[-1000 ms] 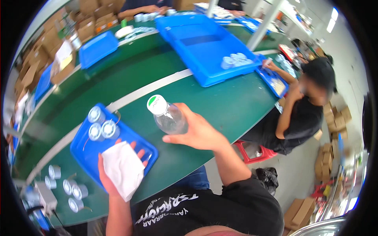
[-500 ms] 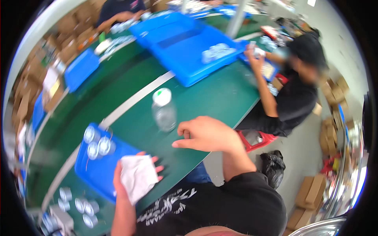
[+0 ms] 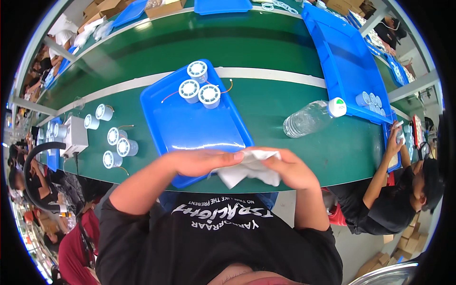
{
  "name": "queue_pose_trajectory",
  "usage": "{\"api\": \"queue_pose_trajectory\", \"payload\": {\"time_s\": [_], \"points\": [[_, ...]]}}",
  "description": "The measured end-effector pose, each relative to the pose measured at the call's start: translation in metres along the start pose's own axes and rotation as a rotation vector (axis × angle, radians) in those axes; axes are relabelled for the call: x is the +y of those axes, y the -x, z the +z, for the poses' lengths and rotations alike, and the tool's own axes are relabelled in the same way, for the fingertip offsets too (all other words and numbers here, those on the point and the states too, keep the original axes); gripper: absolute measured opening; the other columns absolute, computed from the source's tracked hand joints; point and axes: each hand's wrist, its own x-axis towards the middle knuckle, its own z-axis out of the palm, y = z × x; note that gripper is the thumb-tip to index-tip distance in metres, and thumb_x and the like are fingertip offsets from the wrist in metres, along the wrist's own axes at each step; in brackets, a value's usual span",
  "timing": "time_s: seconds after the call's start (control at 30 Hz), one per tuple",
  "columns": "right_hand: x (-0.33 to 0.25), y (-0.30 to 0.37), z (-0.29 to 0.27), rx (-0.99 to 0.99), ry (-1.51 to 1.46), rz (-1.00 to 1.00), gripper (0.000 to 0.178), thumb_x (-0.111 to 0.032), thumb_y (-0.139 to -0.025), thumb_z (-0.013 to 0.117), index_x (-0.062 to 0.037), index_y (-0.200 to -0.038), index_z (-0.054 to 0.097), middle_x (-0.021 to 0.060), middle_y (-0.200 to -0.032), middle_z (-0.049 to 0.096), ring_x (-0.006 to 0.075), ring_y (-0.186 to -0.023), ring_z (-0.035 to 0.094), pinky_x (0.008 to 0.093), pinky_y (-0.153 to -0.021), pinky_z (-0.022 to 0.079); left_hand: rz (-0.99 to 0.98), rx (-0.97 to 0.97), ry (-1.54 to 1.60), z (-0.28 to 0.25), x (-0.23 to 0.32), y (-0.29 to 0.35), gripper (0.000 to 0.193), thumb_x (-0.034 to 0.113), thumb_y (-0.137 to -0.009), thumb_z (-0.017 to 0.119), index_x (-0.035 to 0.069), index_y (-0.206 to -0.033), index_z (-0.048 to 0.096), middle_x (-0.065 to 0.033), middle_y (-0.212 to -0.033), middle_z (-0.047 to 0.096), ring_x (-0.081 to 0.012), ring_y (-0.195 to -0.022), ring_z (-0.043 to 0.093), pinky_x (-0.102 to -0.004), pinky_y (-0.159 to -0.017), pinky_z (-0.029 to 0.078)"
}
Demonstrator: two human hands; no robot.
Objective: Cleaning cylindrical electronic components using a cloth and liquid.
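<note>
A crumpled white cloth [image 3: 251,172] hangs between my hands, over the near edge of the green table. My left hand [image 3: 206,161] has its thumb on the cloth's left side, its fingers partly hidden behind it. On the other side, my right hand [image 3: 292,168] grips the cloth with the thumb in front. Just beyond them lies a blue tray [image 3: 190,126], its near rim partly behind my left hand. Three white round fan-like parts [image 3: 209,96] with thin wires stand at the tray's far end.
A clear plastic bottle [image 3: 306,119] with a white cap lies right of the tray. Several similar white parts [image 3: 127,147] stand at left, near a grey box [image 3: 76,135]. A large blue bin [image 3: 342,61] is at the far right. A co-worker [image 3: 387,194] sits at right.
The view has swung round to the right-hand side's opposite, centring the tray. The cloth lay on my open left palm; my right hand, empty before, has come to it and now grips it too.
</note>
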Motion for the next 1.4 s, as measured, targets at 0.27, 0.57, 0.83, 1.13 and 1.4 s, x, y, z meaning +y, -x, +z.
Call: {"api": "queue_pose_trajectory", "payload": {"time_s": [0.27, 0.57, 0.83, 1.13, 1.4], "points": [[0.024, 0.002, 0.009, 0.241, -0.775, 0.078, 0.052, -0.028, -0.103, 0.051, 0.0031, -0.143, 0.043, 0.0193, -0.136, 0.058, 0.0324, -0.123, 0.060, 0.0453, -0.104, 0.048, 0.174, 1.012, -1.099, -0.066, 0.008, -0.022, 0.051, 0.031, -0.079, 0.078, 0.003, -0.120, 0.064, -0.0143, -0.117, 0.062, -0.0314, -0.107, 0.059, -0.0420, -0.094, 0.049], [0.023, -0.012, 0.030, 0.297, -0.917, -0.087, 0.052, -0.034, -0.107, 0.037, -0.0010, -0.148, 0.038, 0.0164, -0.147, 0.050, 0.0340, -0.134, 0.051, 0.0495, -0.112, 0.040, 0.067, 0.764, -0.676, -0.057, 0.013, -0.015, 0.056, 0.028, -0.077, 0.077, 0.008, -0.126, 0.060, -0.0184, -0.110, 0.066, -0.0343, -0.100, 0.066, -0.0432, -0.086, 0.054], [0.016, -0.032, 0.029, 0.310, -0.979, -0.125, 0.053, -0.032, -0.106, 0.042, -0.0012, -0.148, 0.038, 0.0155, -0.146, 0.050, 0.0326, -0.135, 0.049, 0.0489, -0.114, 0.037, 0.657, 0.564, 0.675, 0.006, -0.021, 0.021, 0.061, -0.010, -0.084, 0.059, 0.012, -0.138, 0.041, -0.0133, -0.136, 0.049, -0.0203, -0.111, 0.058, -0.0314, -0.087, 0.052], [-0.023, -0.056, 0.056, 0.262, -0.819, -0.322, 0.056, -0.033, -0.107, 0.038, 0.0007, -0.152, 0.031, 0.0158, -0.150, 0.046, 0.0310, -0.138, 0.046, 0.0454, -0.115, 0.035, 0.586, 0.563, 0.778, 0.022, -0.020, 0.049, 0.070, -0.007, -0.086, 0.072, 0.008, -0.145, 0.037, -0.0155, -0.130, 0.057, -0.0209, -0.120, 0.059, -0.0337, -0.100, 0.049], [-0.020, -0.048, 0.088, 0.114, 0.294, -0.524, 0.075, -0.053, -0.104, 0.039, 0.0089, -0.147, 0.036, 0.0205, -0.145, 0.050, 0.0323, -0.136, 0.048, 0.0469, -0.116, 0.031, 0.409, 0.726, 0.789, 0.027, -0.025, 0.053, 0.068, -0.001, -0.080, 0.080, 0.000, -0.138, 0.044, -0.0138, -0.122, 0.064, -0.0190, -0.112, 0.063, -0.0333, -0.098, 0.050]]}}
